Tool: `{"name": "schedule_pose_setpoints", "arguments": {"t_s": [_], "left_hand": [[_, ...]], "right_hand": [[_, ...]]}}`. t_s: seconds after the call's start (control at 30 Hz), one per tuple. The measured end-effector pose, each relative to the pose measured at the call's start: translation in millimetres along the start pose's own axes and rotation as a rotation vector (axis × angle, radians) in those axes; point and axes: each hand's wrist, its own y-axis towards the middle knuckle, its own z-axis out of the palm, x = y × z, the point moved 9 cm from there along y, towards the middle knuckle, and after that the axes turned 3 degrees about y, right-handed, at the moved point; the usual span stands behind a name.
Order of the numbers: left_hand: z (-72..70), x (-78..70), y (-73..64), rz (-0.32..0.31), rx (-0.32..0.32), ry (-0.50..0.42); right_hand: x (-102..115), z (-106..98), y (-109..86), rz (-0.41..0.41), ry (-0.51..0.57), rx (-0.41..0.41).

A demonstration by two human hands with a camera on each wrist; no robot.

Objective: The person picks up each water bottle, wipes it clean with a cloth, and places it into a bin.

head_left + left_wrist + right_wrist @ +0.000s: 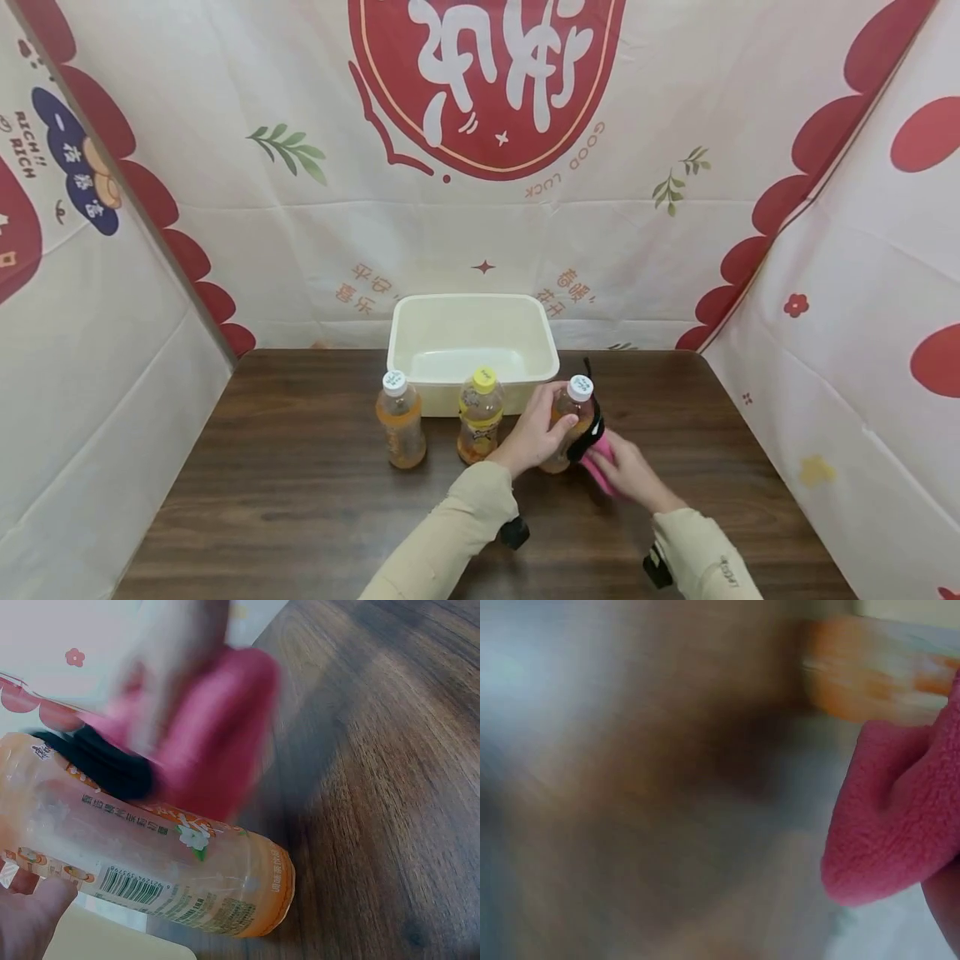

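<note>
My left hand (pixel 534 429) grips the upper part of a clear drink bottle (pixel 150 855) with a white cap and an orange label, which stands on the table at the right of the row. My right hand (pixel 636 477) holds a pink fleecy cloth (pixel 885 825) against the bottle's right side. A black strip (pixel 105 761) lies between the cloth and the bottle, and its thin end sticks up beside the cap in the head view. Motion blurs the cloth and right hand in the left wrist view.
A cream plastic bin (pixel 472 398) stands at the back of the brown wooden table (pixel 300 500). In front of it are a white-capped bottle (pixel 401 429) and a yellow-capped bottle (pixel 480 421). Printed cloth walls (pixel 480 233) enclose the back and sides.
</note>
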Motion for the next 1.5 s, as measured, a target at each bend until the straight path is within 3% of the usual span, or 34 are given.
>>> {"name": "schedule_pose_setpoints", "arguments": {"t_s": [0.13, 0.27, 0.43, 0.57, 0.73, 0.87, 1.07, 1.4, 1.5], "left_hand": [[1.9, -1.5, -1.7, 0.013, 0.007, 0.003], [2.4, -2.6, -1.6, 0.013, 0.011, -0.007], [2.1, -3.2, 0.6, 0.023, -0.004, 0.001], [2.9, 0.6, 1.0, 0.003, -0.001, -0.008], [3.0, 0.7, -0.1, -0.006, 0.012, -0.005], [4.6, 0.4, 0.4, -0.013, 0.016, -0.001], [4.8, 0.6, 1.7, -0.015, 0.008, -0.001], [5.3, 1.7, 0.3, -0.021, 0.021, -0.018], [4.8, 1.1, -1.1, -0.024, 0.03, -0.015]], "right_hand": [[-18.9, 30.0, -17.6, 0.076, -0.008, 0.086], [-26.2, 35.4, -22.3, 0.113, 0.001, 0.106], [-20.8, 10.4, -18.8, 0.097, -0.046, 0.077], [-9.5, -22.0, -17.0, 0.077, -0.163, 0.055], [-16.6, -37.0, -28.4, 0.191, -0.31, 0.149], [-30.3, -27.8, -43.9, 0.245, -0.353, 0.222], [-51.3, -5.8, -60.4, 0.3, -0.31, 0.349], [-99.8, -2.1, -64.4, 0.37, -0.387, 0.445], [-108.5, -0.1, -64.1, 0.415, -0.366, 0.476]]}}
